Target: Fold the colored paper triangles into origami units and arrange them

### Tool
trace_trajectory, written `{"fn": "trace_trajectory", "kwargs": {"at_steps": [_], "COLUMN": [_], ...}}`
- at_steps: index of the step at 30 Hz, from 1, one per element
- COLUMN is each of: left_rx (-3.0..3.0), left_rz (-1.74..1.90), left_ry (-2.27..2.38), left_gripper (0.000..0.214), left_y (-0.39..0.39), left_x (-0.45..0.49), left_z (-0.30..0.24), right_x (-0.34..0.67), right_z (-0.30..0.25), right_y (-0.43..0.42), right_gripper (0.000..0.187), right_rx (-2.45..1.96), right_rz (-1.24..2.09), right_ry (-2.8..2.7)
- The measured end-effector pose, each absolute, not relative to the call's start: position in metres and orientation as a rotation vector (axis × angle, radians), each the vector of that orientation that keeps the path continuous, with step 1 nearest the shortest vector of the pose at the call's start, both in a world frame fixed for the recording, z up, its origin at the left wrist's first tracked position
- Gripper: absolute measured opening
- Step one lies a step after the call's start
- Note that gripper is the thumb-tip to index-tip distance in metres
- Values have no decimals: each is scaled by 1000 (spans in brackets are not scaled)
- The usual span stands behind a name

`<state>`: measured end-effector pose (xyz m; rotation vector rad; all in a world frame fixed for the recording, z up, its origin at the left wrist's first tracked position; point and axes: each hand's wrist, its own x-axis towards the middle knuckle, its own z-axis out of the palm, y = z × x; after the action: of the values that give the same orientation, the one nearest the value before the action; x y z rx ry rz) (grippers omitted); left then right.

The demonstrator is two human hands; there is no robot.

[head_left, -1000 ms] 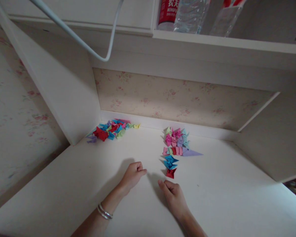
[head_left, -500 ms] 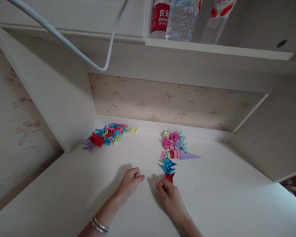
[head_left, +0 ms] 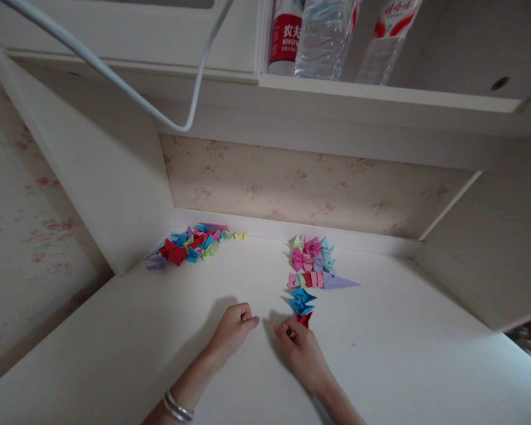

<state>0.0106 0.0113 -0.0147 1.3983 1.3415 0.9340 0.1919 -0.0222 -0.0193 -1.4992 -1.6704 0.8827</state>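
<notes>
Left hand [head_left: 232, 328], curled into a loose, empty fist, rests on the white desk [head_left: 115, 330] at lower centre. Right hand [head_left: 304, 354], just beside it, pinches the red folded paper [head_left: 305, 319], which lies just below the blue folded pieces [head_left: 301, 300].

Both forearms are bare as far as the lower edge, and so are the left hand [head_left: 232, 327] and the right hand [head_left: 303, 352]. Two thin, plain bangles [head_left: 177, 407], silver in colour, circle the left wrist side by side, each catching a pale glint.
</notes>
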Motion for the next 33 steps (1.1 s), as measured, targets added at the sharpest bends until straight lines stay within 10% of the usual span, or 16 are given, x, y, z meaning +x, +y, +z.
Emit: {"fn": "trace_trajectory", "kwargs": {"at_steps": [33], "left_rx": [1382], "left_rz": [948], "left_ry": [1334], "left_gripper": [33], "left_y": [10], "left_x": [11], "left_z": [-14], "right_x": [195], "right_z": [-21], "right_y": [-24], "right_gripper": [14], "right_rx": [-1425], "right_rz": [787], "right_ry": [-1799]}}
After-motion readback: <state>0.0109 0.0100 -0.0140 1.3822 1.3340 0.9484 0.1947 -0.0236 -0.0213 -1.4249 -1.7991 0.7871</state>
